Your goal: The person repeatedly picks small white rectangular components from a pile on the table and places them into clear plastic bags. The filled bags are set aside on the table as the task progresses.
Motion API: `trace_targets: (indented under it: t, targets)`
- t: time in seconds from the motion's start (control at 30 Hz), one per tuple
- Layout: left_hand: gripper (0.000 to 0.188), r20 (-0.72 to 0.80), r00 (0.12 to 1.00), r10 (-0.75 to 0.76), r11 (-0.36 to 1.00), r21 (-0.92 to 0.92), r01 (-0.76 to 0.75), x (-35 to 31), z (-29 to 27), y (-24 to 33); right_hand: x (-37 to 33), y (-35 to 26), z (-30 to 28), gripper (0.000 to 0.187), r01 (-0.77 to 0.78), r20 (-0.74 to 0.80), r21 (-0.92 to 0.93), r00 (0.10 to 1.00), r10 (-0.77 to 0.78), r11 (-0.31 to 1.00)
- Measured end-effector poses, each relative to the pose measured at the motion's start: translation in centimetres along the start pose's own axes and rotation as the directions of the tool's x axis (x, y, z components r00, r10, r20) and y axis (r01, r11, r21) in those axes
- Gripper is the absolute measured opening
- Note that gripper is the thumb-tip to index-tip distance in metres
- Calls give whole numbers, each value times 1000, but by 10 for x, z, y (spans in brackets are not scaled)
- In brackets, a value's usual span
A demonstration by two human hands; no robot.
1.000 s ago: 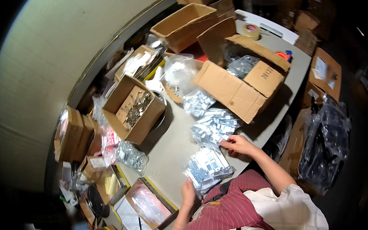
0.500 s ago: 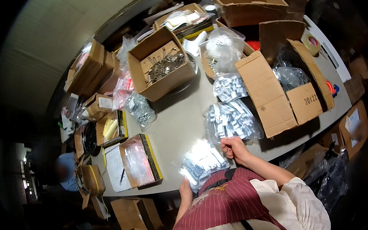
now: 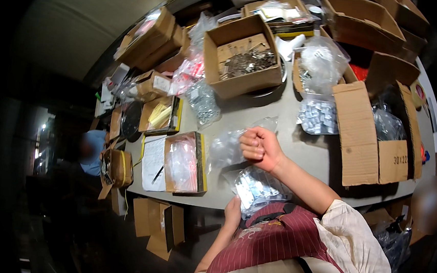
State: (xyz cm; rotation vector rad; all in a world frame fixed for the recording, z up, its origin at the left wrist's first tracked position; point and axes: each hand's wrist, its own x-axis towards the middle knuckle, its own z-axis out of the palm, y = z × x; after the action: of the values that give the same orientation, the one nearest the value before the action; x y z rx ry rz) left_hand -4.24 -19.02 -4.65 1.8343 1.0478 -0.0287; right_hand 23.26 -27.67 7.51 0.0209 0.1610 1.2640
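Note:
My right hand (image 3: 259,147) is closed in a fist over the table, with a clear plastic bag (image 3: 225,146) beside and behind it. The bag looks gripped by its edge; it is smeared by motion, and I cannot make out its contents. Near the table's front edge, against my apron, lies a clear bag of shiny metal pieces (image 3: 258,188). My left hand (image 3: 233,212) grips that bag's left side, its fingers partly hidden. Another bag of small silvery pieces (image 3: 317,116) lies farther right, by a large open carton.
The large open carton (image 3: 355,132) stands at the right. An open box of metal pins (image 3: 245,61) sits at the back, with a bag of small hardware (image 3: 203,104) before it. To the left are a box of plastic bags (image 3: 183,164) and a paper with a pen (image 3: 153,167).
My view has turned, shifting the table rightward. My right hand has moved up and left across the table, and the larger bag of metal pieces is gone from beside the carton. My left hand stays at its bag.

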Motion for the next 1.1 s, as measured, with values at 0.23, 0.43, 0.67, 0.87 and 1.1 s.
trace_targets:
  t: [0.23, 0.43, 0.67, 0.87, 1.1]
  targets:
    - [39, 113, 982, 149, 980, -150, -131, -1, -3, 69, -28, -20, -93, 27, -27, -68, 119, 997, 35, 993]
    - [30, 443, 888, 118, 940, -338, 43, -1, 30, 116, -95, -36, -76, 25, 201, -352, -581, 812, -466, 789]
    - [39, 600, 739, 308, 949, -140, -282, 6, 79, 200, -136, -47, -40, 20, 149, 32, -986, 612, -790, 75]
    - [39, 406, 263, 875, 398, -297, -868, 12, 121, 210, -156, -29, 34, 19, -232, 564, -627, 523, -639, -743]
    - [41, 393, 268, 880, 285, 15, -958, 38, 103, 180, -119, -34, -29, 30, -275, 470, -498, 712, -522, -823]
